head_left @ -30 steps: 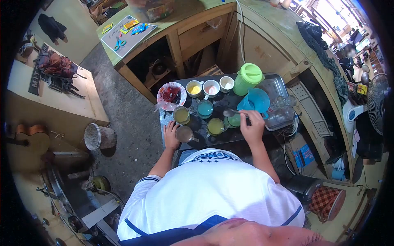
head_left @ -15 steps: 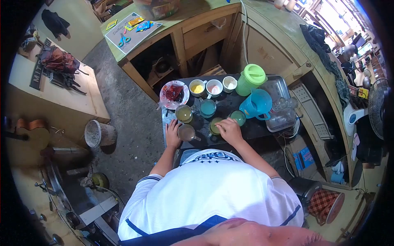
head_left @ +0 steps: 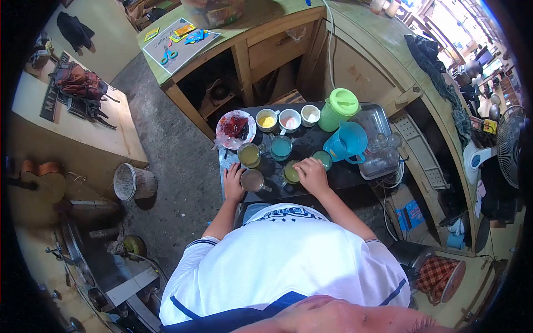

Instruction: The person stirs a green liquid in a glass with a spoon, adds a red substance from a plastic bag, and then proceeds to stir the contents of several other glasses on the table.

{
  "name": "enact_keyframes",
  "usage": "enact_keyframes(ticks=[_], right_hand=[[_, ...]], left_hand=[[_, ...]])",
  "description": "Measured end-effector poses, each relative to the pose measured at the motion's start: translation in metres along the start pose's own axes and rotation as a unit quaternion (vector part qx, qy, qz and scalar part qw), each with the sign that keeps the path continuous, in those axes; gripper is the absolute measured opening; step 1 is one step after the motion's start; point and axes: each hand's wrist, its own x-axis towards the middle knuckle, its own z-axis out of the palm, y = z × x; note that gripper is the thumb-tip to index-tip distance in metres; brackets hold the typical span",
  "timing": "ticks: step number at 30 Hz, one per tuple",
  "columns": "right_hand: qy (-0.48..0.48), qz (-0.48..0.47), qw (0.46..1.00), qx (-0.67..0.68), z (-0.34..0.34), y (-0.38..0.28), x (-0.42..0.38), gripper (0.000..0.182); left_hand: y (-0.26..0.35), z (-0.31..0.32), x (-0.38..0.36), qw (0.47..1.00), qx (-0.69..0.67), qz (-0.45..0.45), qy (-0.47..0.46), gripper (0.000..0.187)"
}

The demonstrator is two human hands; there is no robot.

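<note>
My left hand (head_left: 234, 182) lies flat with fingers stretched out on the dark table (head_left: 266, 195), beside a glass mug of brownish liquid (head_left: 252, 180). At a glass of yellow-green liquid (head_left: 290, 173), my right hand (head_left: 312, 176) is closed in a pinch over the rim; whatever it holds is too small to make out. Partly behind that hand stands a glass of green liquid (head_left: 322, 159). Farther back are a glass of olive-yellow liquid (head_left: 249, 155) and one of blue-green liquid (head_left: 281, 147).
Three white cups, one with yellow powder (head_left: 267, 120), line the back beside a plate (head_left: 221, 131) holding red packets. To the right stand a green lidded pitcher (head_left: 337, 110), a blue jug (head_left: 345, 143) and a metal tray (head_left: 371, 115) of glasses. A wooden counter (head_left: 266, 26) rises behind.
My right hand has shifted slightly up over the yellow-green glass, its fingers still pinched. The left hand stays in place.
</note>
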Motion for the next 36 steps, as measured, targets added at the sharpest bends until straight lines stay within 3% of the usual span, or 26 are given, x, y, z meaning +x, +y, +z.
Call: enact_keyframes(ticks=[2, 5, 8, 12, 14, 17, 21, 23, 26, 29, 33, 35, 36], right_hand=[[-0.082, 0.009, 0.993, -0.083, 0.0, 0.002, -0.004, 0.009], [-0.003, 0.004, 1.0, 0.004, 0.008, 0.006, -0.002, 0.009], [-0.085, 0.032, 0.991, -0.095, -0.001, -0.002, -0.001, 0.01], [-0.029, 0.029, 0.999, 0.009, 0.003, 0.0, 0.0, 0.009], [-0.079, 0.038, 0.992, -0.096, -0.001, -0.003, 0.0, 0.011], [-0.036, 0.047, 0.998, 0.006, 0.004, 0.001, -0.001, 0.01], [-0.06, 0.042, 0.993, -0.092, -0.001, 0.0, 0.002, 0.012], [-0.038, 0.059, 0.997, 0.042, 0.005, 0.008, 0.002, 0.012], [-0.043, 0.043, 0.996, -0.062, -0.003, -0.002, 0.007, 0.012], [-0.089, 0.07, 0.993, 0.028, -0.001, 0.007, 0.006, 0.011], [-0.039, 0.033, 0.998, -0.046, -0.008, 0.002, 0.01, 0.012], [-0.144, 0.09, 0.985, 0.026, -0.007, 0.006, 0.008, 0.011], [-0.143, 0.089, 0.985, 0.026, -0.008, 0.003, 0.009, 0.011]], left_hand=[[0.0, 0.0, -0.001, 1.0, -0.002, 0.001, 0.0, 0.035], [0.001, -0.002, 0.001, 1.0, -0.004, 0.003, 0.002, 0.035], [0.0, -0.001, -0.001, 1.0, -0.01, 0.003, 0.004, 0.034], [0.0, -0.001, 0.0, 1.0, -0.016, 0.0, 0.002, 0.035], [0.0, -0.001, 0.0, 1.0, -0.015, -0.001, 0.003, 0.035], [0.0, 0.0, 0.0, 1.0, -0.015, -0.003, -0.001, 0.036], [0.0, -0.001, 0.0, 1.0, -0.01, 0.007, 0.009, 0.037], [-0.001, -0.001, 0.0, 1.0, -0.009, 0.011, 0.009, 0.036], [-0.001, -0.002, 0.002, 1.0, -0.008, 0.009, 0.004, 0.036], [-0.002, -0.001, 0.001, 1.0, -0.008, 0.004, -0.006, 0.037], [-0.004, 0.001, 0.001, 1.0, -0.008, 0.005, -0.005, 0.036], [-0.003, 0.001, 0.0, 1.0, -0.006, 0.001, -0.009, 0.037], [-0.002, 0.001, 0.001, 1.0, -0.003, -0.003, -0.01, 0.037]])
